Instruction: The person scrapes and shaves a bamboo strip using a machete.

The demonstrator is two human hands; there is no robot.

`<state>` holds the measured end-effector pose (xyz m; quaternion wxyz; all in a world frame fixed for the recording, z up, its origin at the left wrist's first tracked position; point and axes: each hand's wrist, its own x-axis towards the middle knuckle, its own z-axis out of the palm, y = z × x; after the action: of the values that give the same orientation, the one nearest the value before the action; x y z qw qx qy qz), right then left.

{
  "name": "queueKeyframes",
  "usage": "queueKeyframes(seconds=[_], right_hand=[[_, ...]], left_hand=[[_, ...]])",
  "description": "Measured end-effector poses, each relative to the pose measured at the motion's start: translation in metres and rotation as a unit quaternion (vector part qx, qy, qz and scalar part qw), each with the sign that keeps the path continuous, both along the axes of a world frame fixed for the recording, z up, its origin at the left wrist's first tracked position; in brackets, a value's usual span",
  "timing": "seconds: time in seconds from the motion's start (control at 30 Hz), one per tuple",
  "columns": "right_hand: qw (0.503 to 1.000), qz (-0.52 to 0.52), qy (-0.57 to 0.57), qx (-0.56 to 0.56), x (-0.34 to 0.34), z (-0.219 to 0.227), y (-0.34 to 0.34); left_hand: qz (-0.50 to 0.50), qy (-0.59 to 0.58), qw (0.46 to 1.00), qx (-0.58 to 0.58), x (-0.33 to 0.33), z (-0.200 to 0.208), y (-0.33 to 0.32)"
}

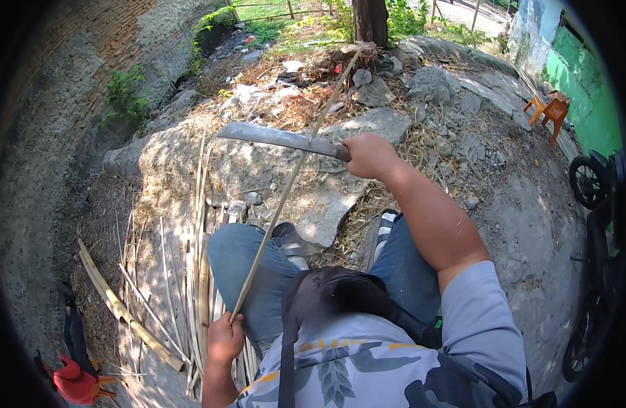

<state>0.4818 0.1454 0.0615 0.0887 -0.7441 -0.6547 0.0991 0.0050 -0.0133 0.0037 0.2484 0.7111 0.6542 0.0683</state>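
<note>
A long, thin bamboo strip (275,216) slants from beside my left knee up and away toward the tree. Its near end is gripped in my left hand (226,336), fingers closed round it. My right hand (369,156) is wrapped round the dark handle of a machete (267,136), held out ahead of my knees with the broad grey blade pointing left. The blade crosses the strip near the handle and appears to touch it. Several split bamboo strips (190,299) lie on the ground beside my left leg.
Left of the strips lies a curved half-split bamboo pole (116,306). A person in red (75,377) is at the lower left. Broken concrete slabs (326,204) lie ahead, before a tree trunk (371,24). To the right are orange chairs (551,115) and a motorcycle (595,224); a brick wall (89,47) borders the left.
</note>
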Motion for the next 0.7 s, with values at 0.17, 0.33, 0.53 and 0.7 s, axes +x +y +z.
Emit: queueKeyframes(seconds=[0.17, 0.33, 0.53, 0.7], right_hand=[[0.988, 0.152, -0.024, 0.006, -0.029, 0.008, -0.013], [0.945, 0.311, -0.095, 0.03, -0.07, 0.002, -0.02], [0.995, 0.068, 0.056, 0.055, 0.004, -0.015, 0.019], [0.996, -0.017, 0.078, 0.034, 0.013, -0.021, 0.017]], left_hand=[[-0.022, 0.009, 0.999, 0.035, -0.003, -0.011, 0.0], [-0.002, -0.017, 1.0, 0.009, 0.001, -0.005, 0.0], [0.005, -0.066, 0.998, 0.019, 0.001, -0.01, -0.002], [-0.026, -0.053, 0.998, 0.031, -0.002, -0.011, 0.005]])
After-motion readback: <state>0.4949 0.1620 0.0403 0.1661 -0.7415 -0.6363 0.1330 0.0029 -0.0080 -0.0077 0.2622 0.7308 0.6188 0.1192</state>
